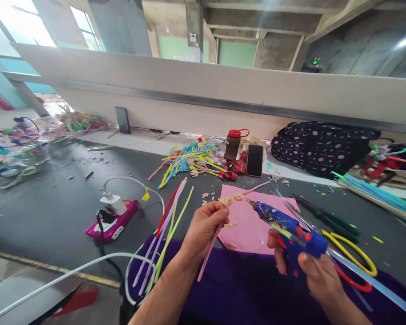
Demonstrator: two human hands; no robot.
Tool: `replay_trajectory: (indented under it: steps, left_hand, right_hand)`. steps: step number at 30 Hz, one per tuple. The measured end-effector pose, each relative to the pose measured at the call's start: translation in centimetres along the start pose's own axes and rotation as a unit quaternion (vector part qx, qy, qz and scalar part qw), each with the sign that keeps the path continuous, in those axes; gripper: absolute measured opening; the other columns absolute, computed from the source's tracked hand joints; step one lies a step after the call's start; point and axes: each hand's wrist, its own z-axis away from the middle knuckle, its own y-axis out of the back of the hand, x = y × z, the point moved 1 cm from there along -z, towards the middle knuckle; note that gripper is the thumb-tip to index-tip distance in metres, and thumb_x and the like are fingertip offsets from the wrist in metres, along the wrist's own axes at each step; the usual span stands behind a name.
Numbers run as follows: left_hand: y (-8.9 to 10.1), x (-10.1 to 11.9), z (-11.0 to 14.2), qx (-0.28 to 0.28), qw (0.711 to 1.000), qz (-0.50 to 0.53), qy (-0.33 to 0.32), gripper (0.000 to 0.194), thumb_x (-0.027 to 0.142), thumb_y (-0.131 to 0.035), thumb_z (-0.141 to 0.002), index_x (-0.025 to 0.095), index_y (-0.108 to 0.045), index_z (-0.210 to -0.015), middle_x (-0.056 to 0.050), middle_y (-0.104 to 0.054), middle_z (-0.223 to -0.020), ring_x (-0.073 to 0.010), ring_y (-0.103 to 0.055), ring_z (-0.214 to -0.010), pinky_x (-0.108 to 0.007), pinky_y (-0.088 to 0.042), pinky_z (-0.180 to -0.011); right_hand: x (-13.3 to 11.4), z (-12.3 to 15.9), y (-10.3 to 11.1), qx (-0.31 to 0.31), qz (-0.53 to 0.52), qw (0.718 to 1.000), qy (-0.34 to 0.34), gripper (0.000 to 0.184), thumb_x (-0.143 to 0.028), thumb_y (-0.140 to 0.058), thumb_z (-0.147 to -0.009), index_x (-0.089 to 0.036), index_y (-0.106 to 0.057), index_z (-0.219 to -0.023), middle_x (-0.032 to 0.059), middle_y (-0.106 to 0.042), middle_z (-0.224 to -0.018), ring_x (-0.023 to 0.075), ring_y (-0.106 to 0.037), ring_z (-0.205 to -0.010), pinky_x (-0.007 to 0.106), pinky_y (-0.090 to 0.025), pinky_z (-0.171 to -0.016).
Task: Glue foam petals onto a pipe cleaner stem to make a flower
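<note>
My left hand (208,225) pinches a pink pipe cleaner (208,257), whose lower end hangs below the fist. Just above the fingertips a small cream-coloured flower-like piece (238,197) shows, with a pink stem running off to the upper right. My right hand (311,271) is wrapped round a blue hot glue gun (284,225), a clear glue stick reaching out of its back. The gun's nozzle points left, a short gap from the cream piece. Under both lies a pink sheet (253,225) with small yellow bits on it.
Loose pipe cleaners (169,225) lie left of my left arm. A magenta power strip (113,221) with a white cable sits further left. Pliers (328,216) and yellow-and-red-handled scissors (355,253) rest at right. Behind are a phone (254,160), a bottle (233,144) and a patterned bag (321,146).
</note>
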Motion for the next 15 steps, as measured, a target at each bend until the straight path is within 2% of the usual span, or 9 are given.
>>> replay_trajectory:
  steps: [4, 8, 11, 15]
  left_hand:
    - [-0.1, -0.2, 0.0, 0.002, 1.0, -0.001, 0.002, 0.014, 0.023, -0.068, -0.063, 0.014, -0.058, -0.062, 0.001, -0.054, -0.053, -0.0067, -0.044, -0.049, -0.018, -0.032, -0.05]
    - [-0.1, -0.4, -0.2, 0.001, 1.0, -0.001, -0.001, 0.015, 0.023, -0.069, -0.062, 0.014, -0.058, -0.062, 0.001, -0.055, -0.052, -0.0074, -0.044, -0.049, -0.019, -0.032, -0.052]
    - [-0.1, -0.5, -0.2, -0.004, 1.0, -0.004, -0.008, 0.014, 0.023, -0.069, -0.063, 0.014, -0.058, -0.062, 0.001, -0.055, -0.053, -0.0075, -0.045, -0.05, -0.02, -0.033, -0.053]
    - [-0.2, -0.6, -0.2, -0.007, 1.0, -0.01, -0.014, 0.011, 0.02, -0.067, -0.063, 0.014, -0.058, -0.063, 0.002, -0.054, -0.053, -0.007, -0.045, -0.05, -0.019, -0.032, -0.053]
  right_hand:
    - [1.4, 1.3, 0.4, -0.012, 0.042, 0.999, -0.01, 0.049, -0.057, -0.032, -0.084, -0.02, -0.064, -0.087, 0.0072, -0.06, -0.057, 0.0232, -0.06, -0.06, 0.035, -0.049, -0.058]
    - [2.7, 2.4, 0.5, 0.009, 0.069, 0.997, -0.011, 0.048, -0.057, -0.031, -0.085, -0.023, -0.065, -0.089, 0.0084, -0.061, -0.059, 0.0257, -0.062, -0.066, 0.035, -0.05, -0.056]
    - [2.5, 2.4, 0.1, 0.023, 0.06, 0.998, -0.002, 0.046, -0.057, -0.033, -0.084, -0.024, -0.064, -0.091, 0.0076, -0.061, -0.059, 0.0265, -0.062, -0.066, 0.038, -0.051, -0.06]
    - [1.0, 1.7, -0.7, -0.011, 0.01, 1.0, -0.016, 0.044, -0.056, -0.034, -0.084, -0.024, -0.063, -0.093, 0.007, -0.064, -0.065, 0.0225, -0.06, -0.057, 0.039, -0.051, -0.064]
